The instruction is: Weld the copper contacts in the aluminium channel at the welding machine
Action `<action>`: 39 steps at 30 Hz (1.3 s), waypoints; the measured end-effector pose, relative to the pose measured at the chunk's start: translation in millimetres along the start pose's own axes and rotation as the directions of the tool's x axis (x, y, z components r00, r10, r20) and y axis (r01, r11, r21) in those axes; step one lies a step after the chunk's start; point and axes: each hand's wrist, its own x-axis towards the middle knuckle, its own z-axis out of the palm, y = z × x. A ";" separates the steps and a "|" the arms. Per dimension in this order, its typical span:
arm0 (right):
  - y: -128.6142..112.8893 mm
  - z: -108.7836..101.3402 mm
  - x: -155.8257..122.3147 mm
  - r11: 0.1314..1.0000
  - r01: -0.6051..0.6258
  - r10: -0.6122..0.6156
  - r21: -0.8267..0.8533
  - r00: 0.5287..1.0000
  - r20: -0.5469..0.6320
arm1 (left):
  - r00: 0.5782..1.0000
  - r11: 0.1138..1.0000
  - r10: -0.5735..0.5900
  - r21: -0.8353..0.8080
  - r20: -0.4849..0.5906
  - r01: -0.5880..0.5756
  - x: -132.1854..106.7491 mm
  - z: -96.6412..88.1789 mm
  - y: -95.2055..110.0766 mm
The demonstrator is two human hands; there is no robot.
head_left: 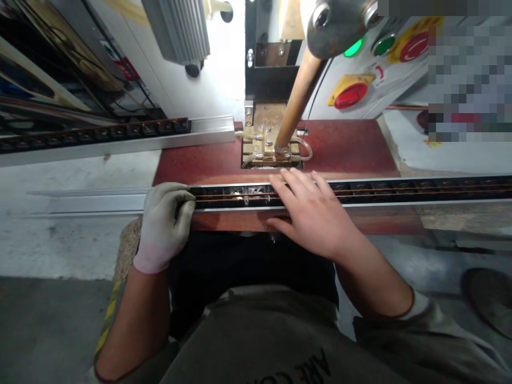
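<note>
A long black segmented strip [218, 197] with copper-coloured wires along it lies in a straight metal channel [96, 202]. My left hand [166, 218], in a pale glove, has its fingers curled and closed on the strip's left end. Bare, my right hand [312, 210] lies across the strip with fingers stretched out and the thumb apart on the near side. Between the hands, a few segments show shiny metal. Just beyond my right fingertips is a brass-coloured machine block [267, 143] with clear tubes.
A copper-coloured rod [300, 96] slants down to the block. Behind at left, a second channel [212, 129] holds another black strip [140, 129]. A reddish-brown board [348, 149] lies beneath the work. Red knob [351, 96] and lit green button [353, 48] sit at upper right.
</note>
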 end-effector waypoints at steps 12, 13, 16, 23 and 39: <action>-26.5 5.4 13.3 1.000 0.028 -0.028 0.014 1.000 -0.014 | 0.989 0.999 -0.006 -0.052 0.144 0.014 20.3 -10.1 3.3; -27.5 4.4 13.5 1.000 0.024 -0.024 0.013 1.000 -0.003 | 0.989 0.998 -0.008 -0.059 0.146 0.016 20.5 -10.5 3.0; -30.9 3.6 13.5 1.000 0.013 -0.013 0.009 1.000 0.003 | 0.988 0.996 -0.004 -0.085 0.157 0.017 21.2 -11.7 1.5; -27.0 2.9 12.6 0.999 0.043 -0.043 0.027 0.999 -0.001 | 0.959 0.985 -0.035 -0.153 0.280 0.080 28.6 -22.3 -2.0; -19.5 22.1 -11.7 0.990 0.096 -0.040 0.102 0.892 -0.450 | 0.958 0.971 -0.067 -0.201 0.278 0.126 27.5 -24.8 -1.9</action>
